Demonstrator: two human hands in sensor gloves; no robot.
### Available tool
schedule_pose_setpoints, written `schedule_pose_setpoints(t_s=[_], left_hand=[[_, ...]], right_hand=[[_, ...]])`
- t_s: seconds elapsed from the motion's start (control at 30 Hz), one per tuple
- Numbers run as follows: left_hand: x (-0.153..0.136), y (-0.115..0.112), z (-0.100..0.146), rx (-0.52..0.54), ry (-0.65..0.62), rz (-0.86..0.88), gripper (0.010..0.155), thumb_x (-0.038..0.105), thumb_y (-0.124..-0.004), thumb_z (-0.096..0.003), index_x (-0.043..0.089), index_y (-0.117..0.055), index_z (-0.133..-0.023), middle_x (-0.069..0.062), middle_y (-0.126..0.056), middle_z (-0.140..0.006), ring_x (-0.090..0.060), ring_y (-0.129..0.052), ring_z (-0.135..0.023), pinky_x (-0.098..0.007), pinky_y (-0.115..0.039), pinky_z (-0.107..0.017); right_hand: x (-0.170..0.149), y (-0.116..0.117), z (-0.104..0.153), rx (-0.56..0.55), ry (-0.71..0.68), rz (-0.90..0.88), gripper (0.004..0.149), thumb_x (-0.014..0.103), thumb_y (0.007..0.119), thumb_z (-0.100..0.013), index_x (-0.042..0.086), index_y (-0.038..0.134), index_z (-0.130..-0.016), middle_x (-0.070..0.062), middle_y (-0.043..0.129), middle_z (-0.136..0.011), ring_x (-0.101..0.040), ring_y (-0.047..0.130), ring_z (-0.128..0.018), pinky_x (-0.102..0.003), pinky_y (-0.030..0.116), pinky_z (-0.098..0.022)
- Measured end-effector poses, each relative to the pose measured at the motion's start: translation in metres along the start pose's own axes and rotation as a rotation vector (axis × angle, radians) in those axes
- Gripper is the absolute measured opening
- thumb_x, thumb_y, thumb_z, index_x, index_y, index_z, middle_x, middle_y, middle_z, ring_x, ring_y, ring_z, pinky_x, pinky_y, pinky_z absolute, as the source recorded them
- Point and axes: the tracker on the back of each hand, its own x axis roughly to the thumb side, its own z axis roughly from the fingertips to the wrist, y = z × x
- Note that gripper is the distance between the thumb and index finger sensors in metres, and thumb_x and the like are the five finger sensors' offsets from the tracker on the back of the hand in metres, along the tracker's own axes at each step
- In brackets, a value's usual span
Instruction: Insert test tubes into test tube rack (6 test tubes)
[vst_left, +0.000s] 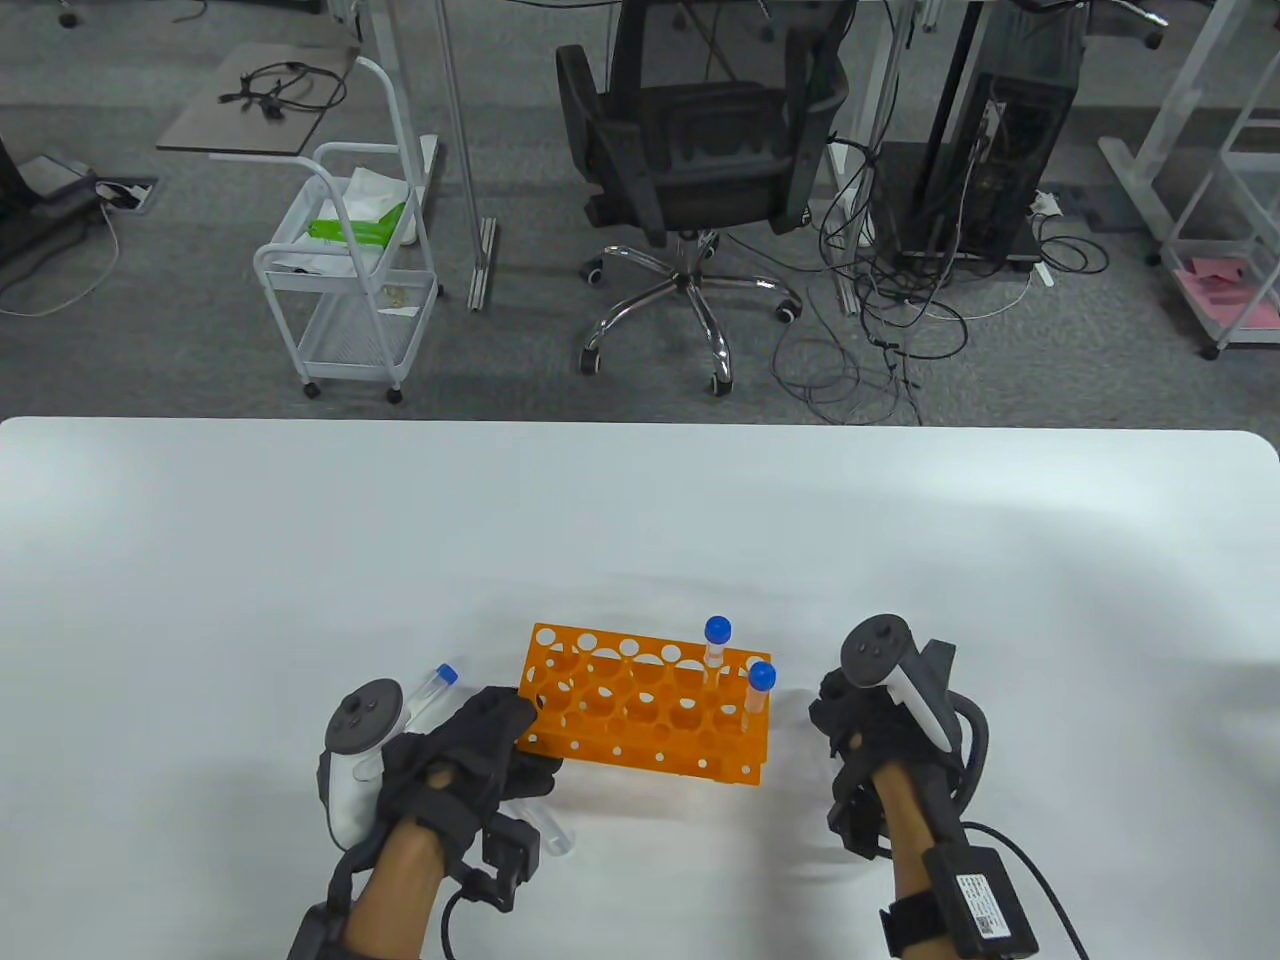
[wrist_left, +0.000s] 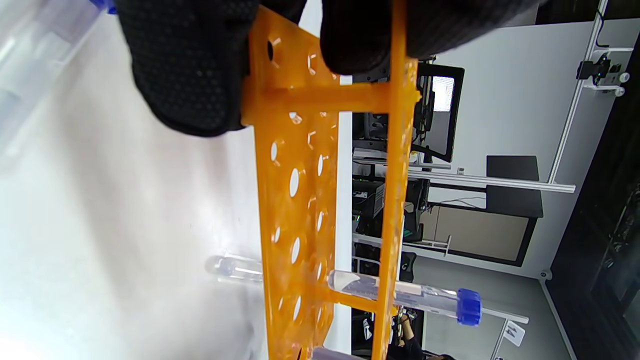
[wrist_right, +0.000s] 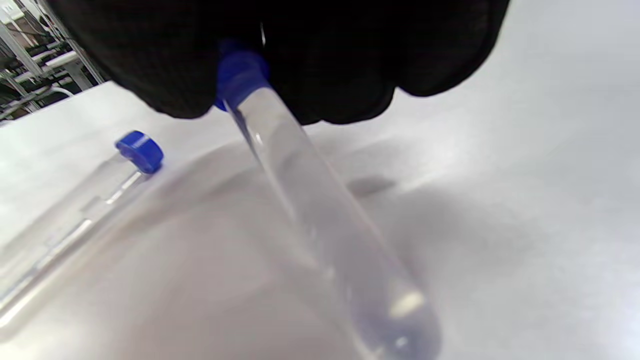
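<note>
While the left hand (vst_left: 470, 760) grips the left end of the orange rack (vst_left: 650, 705), thumb and fingers clamped on its end wall as the left wrist view shows, the right hand (vst_left: 880, 740) holds a clear tube (wrist_right: 320, 210) by its blue cap, fingers closed around the cap and the tube slanting down toward the desk (vst_left: 640, 520). The rack sits near the front edge of the desk, about midway along it, and two capped tubes already stand in holes at its right end, one in the back row (vst_left: 717, 645) and one just in front of it (vst_left: 760, 690). Another tube (vst_left: 432, 688) lies flat on the desk just left of the rack, beside the left hand, a further one (vst_left: 552, 832) pokes out from under the left wrist, and the right wrist view shows one more (wrist_right: 75, 220) lying on the desk near the held tube.

By this count two of six are in and a third is in hand. The risks I see: the cap-only hold lets the long tube swing, so its rounded tip may catch a hole's edge instead of dropping through; bringing it in past the right end could knock the two standing tubes; and the loose tubes by the left hand could roll toward the front edge if the wrist nudges them.
</note>
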Motion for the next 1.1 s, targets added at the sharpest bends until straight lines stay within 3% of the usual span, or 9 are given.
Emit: schedule_pose_setpoints(t_s=[0.63, 1.1], left_hand=[[-0.003, -0.001, -0.003, 0.006, 0.019, -0.012, 0.045, 0.042, -0.065, -0.0489, 0.016, -0.068, -0.086, -0.027, -0.051, -0.102, -0.043, -0.088, -0.077, -0.041, -0.090, -0.046], [-0.003, -0.001, -0.003, 0.022, 0.031, -0.014, 0.045, 0.042, -0.064, -0.0490, 0.016, -0.068, -0.085, -0.027, -0.051, -0.102, -0.042, -0.088, -0.077, -0.041, -0.090, -0.047]], right_hand=[[0.016, -0.039, 0.047, -0.185, -0.164, -0.064, 0.054, 0.046, 0.087, -0.044, 0.031, 0.073, -0.095, -0.001, 0.082, -0.094, -0.024, 0.091, -0.072, -0.052, 0.076, -0.059], [0.025, -0.051, 0.069, -0.276, -0.252, -0.135, 0.055, 0.045, 0.086, -0.045, 0.031, 0.072, -0.096, 0.000, 0.081, -0.096, -0.023, 0.091, -0.073, -0.052, 0.076, -0.060]])
